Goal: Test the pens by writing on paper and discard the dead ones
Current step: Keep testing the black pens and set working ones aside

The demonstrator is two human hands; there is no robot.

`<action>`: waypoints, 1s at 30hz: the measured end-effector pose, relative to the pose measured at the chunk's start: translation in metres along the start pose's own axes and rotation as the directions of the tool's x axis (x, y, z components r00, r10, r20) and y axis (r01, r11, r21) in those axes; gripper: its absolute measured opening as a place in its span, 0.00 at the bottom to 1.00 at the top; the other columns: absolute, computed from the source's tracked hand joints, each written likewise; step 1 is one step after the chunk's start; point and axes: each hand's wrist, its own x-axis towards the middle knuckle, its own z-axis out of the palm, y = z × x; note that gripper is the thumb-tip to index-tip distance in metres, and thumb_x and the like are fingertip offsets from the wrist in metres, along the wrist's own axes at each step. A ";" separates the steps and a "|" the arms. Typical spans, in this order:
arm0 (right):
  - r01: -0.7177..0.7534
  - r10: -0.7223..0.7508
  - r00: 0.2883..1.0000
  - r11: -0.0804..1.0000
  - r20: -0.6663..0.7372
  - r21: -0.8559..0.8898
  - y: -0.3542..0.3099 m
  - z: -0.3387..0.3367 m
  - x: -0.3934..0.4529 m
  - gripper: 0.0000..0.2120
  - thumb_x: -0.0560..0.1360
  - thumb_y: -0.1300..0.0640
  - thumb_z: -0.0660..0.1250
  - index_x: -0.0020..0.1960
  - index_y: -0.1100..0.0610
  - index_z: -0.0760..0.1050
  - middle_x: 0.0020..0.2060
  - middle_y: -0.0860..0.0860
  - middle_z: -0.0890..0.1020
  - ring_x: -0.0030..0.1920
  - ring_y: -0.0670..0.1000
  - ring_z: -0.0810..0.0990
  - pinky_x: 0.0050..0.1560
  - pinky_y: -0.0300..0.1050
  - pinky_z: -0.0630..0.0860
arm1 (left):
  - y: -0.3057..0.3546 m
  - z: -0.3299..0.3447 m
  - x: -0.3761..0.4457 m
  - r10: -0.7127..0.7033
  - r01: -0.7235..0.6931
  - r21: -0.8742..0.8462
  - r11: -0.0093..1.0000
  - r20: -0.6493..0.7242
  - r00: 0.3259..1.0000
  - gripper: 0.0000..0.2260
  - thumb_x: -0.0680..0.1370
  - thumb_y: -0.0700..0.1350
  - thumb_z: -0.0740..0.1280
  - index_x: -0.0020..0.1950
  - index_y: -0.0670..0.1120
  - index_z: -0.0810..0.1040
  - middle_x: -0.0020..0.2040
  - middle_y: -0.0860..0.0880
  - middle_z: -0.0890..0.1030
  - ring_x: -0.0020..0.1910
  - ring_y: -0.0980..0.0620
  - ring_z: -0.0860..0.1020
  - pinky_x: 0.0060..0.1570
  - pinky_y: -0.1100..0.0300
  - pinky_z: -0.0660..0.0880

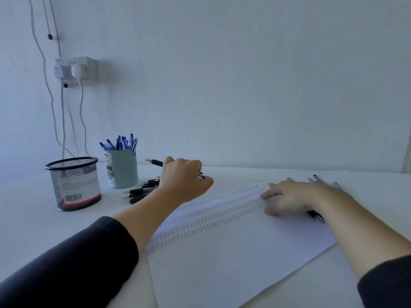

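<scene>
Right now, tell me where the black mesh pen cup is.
In the head view the black mesh pen cup stands at the far left of the table, just left of the pale green cup of blue pens, apart from both hands.

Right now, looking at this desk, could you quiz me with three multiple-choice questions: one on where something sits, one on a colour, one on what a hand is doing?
1. Where is the black wire-mesh cup relative to the pale green plastic pen holder?
A. To its left
B. To its right
C. Stacked on top of it

2. What colour are most pens standing in the pale green holder?
A. Red
B. Blue
C. Yellow

3. What is the left hand doing?
A. Lying flat on the paper
B. Gripping a black pen
C. Hanging empty off the desk

Answers: 1 A, the mesh cup stands further left on the desk. 2 B, blue pens stick out of the holder. 3 B, its fingers curl round the pen, while the right hand rests on the white sheet of paper.
</scene>
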 end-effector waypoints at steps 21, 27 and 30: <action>0.182 -0.200 0.971 0.974 0.131 0.136 -0.013 0.000 -0.003 0.28 0.72 0.42 0.70 0.69 0.45 0.67 0.74 0.48 0.63 0.72 0.49 0.63 0.71 0.48 0.61 | 0.059 -0.046 0.019 -0.293 0.428 -0.873 0.235 0.356 0.887 0.12 0.77 0.49 0.67 0.44 0.40 0.81 0.36 0.44 0.81 0.31 0.52 0.78 0.28 0.61 0.75; 0.112 -0.142 0.981 0.972 0.134 0.207 -0.014 -0.004 -0.008 0.25 0.72 0.50 0.72 0.66 0.41 0.71 0.72 0.44 0.65 0.71 0.48 0.65 0.69 0.44 0.61 | 0.088 -0.014 0.002 -0.337 0.645 -0.756 -0.110 0.639 0.692 0.07 0.74 0.36 0.66 0.37 0.42 0.71 0.26 0.48 0.69 0.23 0.54 0.63 0.22 0.65 0.60; 0.110 -0.133 0.984 0.976 0.114 0.188 -0.015 -0.004 -0.009 0.25 0.71 0.50 0.72 0.66 0.39 0.71 0.71 0.44 0.66 0.69 0.49 0.66 0.69 0.45 0.62 | 0.090 -0.002 -0.007 -0.350 0.661 -0.737 -0.140 0.662 0.663 0.06 0.74 0.37 0.63 0.37 0.39 0.73 0.24 0.45 0.72 0.20 0.52 0.66 0.21 0.66 0.62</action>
